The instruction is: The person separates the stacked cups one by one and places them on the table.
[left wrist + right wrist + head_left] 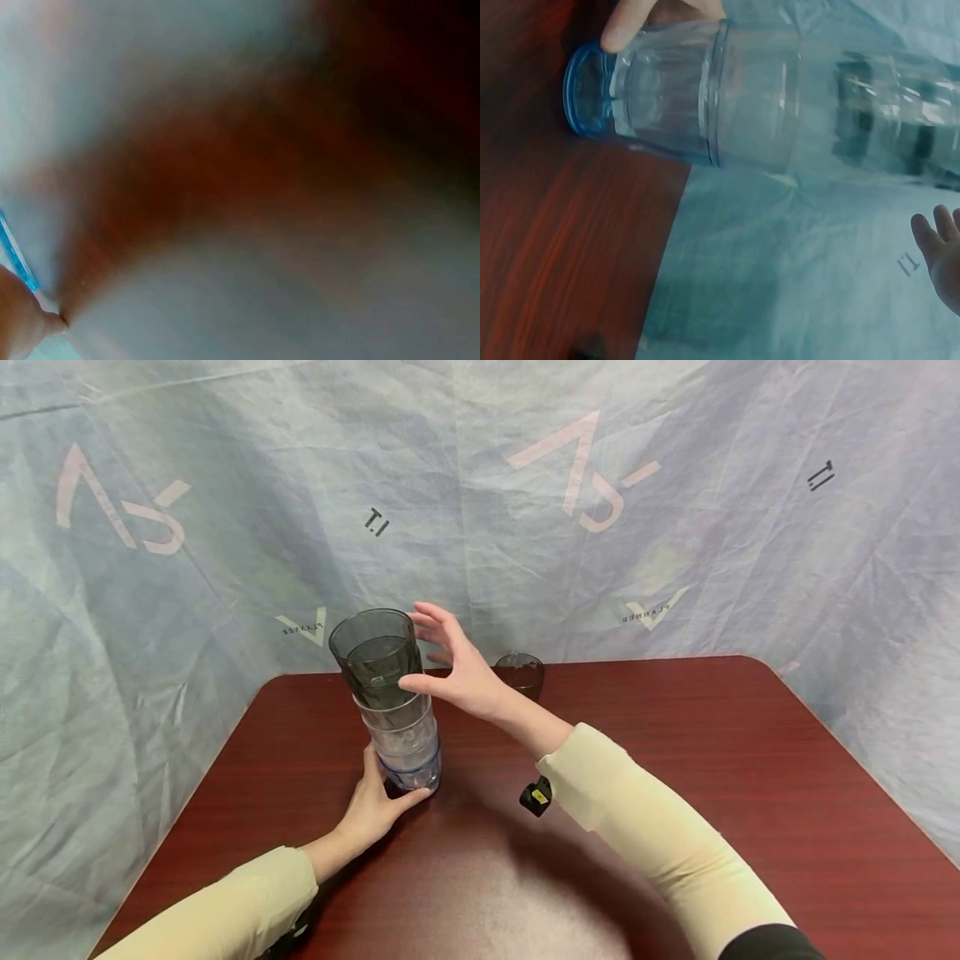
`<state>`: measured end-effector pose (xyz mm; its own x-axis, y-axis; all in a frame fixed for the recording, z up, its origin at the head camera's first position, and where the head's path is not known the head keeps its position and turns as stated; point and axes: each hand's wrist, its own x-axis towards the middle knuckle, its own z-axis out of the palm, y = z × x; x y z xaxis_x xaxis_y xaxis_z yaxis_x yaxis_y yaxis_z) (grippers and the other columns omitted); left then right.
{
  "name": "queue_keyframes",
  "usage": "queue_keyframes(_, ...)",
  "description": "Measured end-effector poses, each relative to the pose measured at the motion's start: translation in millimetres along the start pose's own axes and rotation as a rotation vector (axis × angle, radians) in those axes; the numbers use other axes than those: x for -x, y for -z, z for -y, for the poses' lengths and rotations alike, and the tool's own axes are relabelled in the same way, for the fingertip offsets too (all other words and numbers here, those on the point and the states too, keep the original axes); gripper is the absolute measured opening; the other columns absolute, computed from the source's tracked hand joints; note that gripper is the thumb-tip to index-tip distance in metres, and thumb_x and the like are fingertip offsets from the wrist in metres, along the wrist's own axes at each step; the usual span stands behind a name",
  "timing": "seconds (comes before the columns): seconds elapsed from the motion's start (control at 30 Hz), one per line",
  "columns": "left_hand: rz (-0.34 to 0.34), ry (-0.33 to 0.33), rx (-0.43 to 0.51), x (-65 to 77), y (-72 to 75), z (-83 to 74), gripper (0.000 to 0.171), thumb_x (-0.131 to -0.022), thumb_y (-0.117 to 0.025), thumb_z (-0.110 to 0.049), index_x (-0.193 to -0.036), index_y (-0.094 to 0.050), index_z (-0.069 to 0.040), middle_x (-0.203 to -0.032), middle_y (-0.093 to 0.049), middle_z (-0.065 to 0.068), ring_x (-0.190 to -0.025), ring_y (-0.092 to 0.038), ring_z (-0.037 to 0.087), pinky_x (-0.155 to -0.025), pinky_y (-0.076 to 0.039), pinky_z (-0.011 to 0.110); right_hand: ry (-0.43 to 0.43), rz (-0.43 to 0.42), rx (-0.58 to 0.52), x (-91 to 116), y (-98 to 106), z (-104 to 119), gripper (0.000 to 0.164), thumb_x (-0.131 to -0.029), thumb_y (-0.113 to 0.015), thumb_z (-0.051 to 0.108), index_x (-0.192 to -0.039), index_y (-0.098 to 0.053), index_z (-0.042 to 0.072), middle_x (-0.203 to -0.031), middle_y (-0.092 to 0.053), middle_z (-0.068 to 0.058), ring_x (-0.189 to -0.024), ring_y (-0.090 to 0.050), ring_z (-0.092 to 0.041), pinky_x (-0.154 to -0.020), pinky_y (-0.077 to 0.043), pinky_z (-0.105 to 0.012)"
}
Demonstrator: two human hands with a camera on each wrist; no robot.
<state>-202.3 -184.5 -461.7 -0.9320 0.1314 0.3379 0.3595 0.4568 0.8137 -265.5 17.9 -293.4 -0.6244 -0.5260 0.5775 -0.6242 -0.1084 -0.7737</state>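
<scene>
One tumbler stack [401, 735]: standing on the tabletop [712, 752], long axis running upward
Left hand [377, 806]: grasping the stack's base
Right hand [467, 672]: hovering released, fingers spread, nearer the top
Grey top tumbler [367, 662]: sitting just left of the right hand's fingers, thumb contact unclear
Lone smoky tumbler [522, 671]: standing behind, partly hidden

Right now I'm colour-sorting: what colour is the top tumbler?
The top tumbler is smoky grey, clearest in the head view.
</scene>
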Motion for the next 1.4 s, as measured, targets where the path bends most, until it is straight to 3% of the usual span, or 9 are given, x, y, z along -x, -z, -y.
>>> queue_keyframes(0.17, 0.003, -0.005, -0.006, -1.0, -0.2, -0.2, 0.107, -0.075, -0.086, -0.015, -0.148, -0.008, -0.010, -0.142, -0.041, 0.023, -0.132, -0.041, 0.031, -0.104, -0.036, 0.050, -0.021, 0.005, 0.001, -3, -11, 1, 0.085, -0.085, -0.069, -0.003, -0.152, -0.016, 0.007, -0.150, -0.035, -0.016, -0.134, -0.037, -0.026, -0.102, -0.039, -0.037)
queue_keyframes(0.3, 0.004, -0.021, 0.000, -0.8, -0.4, -0.4, 0.106, -0.075, -0.086, -0.014, -0.148, -0.009, -0.010, -0.141, -0.041, 0.022, -0.131, -0.042, 0.030, -0.104, -0.037, 0.048, -0.041, 0.004, 0.018, -4, -19, 16, 0.084, -0.085, -0.069, -0.003, -0.150, -0.017, 0.003, -0.147, -0.038, -0.020, -0.131, -0.040, -0.030, -0.098, -0.040, -0.035)
queue_keyframes(0.57, 0.002, -0.009, -0.003, 0.5, -0.1, -1.6, 0.106, -0.075, -0.086, -0.014, -0.148, -0.009, -0.011, -0.141, -0.041, 0.022, -0.131, -0.042, 0.030, -0.104, -0.036, 0.049, -0.047, -0.011, -0.016, -4, -28, 31, 0.078, -0.085, -0.068, -0.004, -0.147, -0.021, -0.003, -0.143, -0.041, -0.024, -0.125, -0.045, -0.032, -0.102, -0.036, -0.027)
queue_keyframes(0.77, 0.001, -0.001, 0.000, 1.0, 0.5, -1.6, 0.107, -0.075, -0.086, -0.014, -0.148, -0.009, -0.012, -0.141, -0.041, 0.022, -0.131, -0.042, 0.032, -0.103, -0.037, 0.051, 0.004, -0.028, -0.012, -8, -30, 16, 0.079, -0.084, -0.069, -0.003, -0.147, -0.022, 0.000, -0.144, -0.041, -0.021, -0.123, -0.045, -0.033, -0.102, -0.035, -0.026)
queue_keyframes(0.93, 0.006, -0.002, -0.006, 0.5, 0.4, -1.4, 0.107, -0.075, -0.086, -0.015, -0.148, -0.008, -0.011, -0.142, -0.039, 0.022, -0.132, -0.040, 0.031, -0.105, -0.036, 0.050, 0.027, -0.038, 0.003, -11, -31, -4, 0.081, -0.084, -0.072, 0.001, -0.149, -0.022, 0.008, -0.144, -0.043, -0.012, -0.121, -0.047, -0.025, -0.101, -0.037, -0.027)
queue_keyframes(1.23, 0.010, -0.007, -0.018, 0.3, 0.0, -0.8, 0.107, -0.076, -0.086, -0.015, -0.148, -0.007, -0.009, -0.144, -0.037, 0.021, -0.133, -0.040, 0.031, -0.106, -0.034, 0.047, 0.039, -0.044, -0.015, -9, -31, 0, 0.080, -0.085, -0.071, 0.003, -0.148, -0.022, 0.008, -0.143, -0.043, -0.012, -0.121, -0.046, -0.025, -0.100, -0.038, -0.028)
queue_keyframes(1.4, 0.016, -0.002, -0.025, 0.4, 1.0, -1.2, 0.108, -0.076, -0.086, -0.017, -0.149, -0.006, -0.010, -0.146, -0.033, 0.021, -0.134, -0.038, 0.031, -0.107, -0.034, 0.048, 0.063, -0.059, -0.006, -11, -31, -5, 0.082, -0.083, -0.073, 0.005, -0.148, -0.023, 0.012, -0.141, -0.045, -0.006, -0.122, -0.045, -0.019, -0.099, -0.039, -0.031)
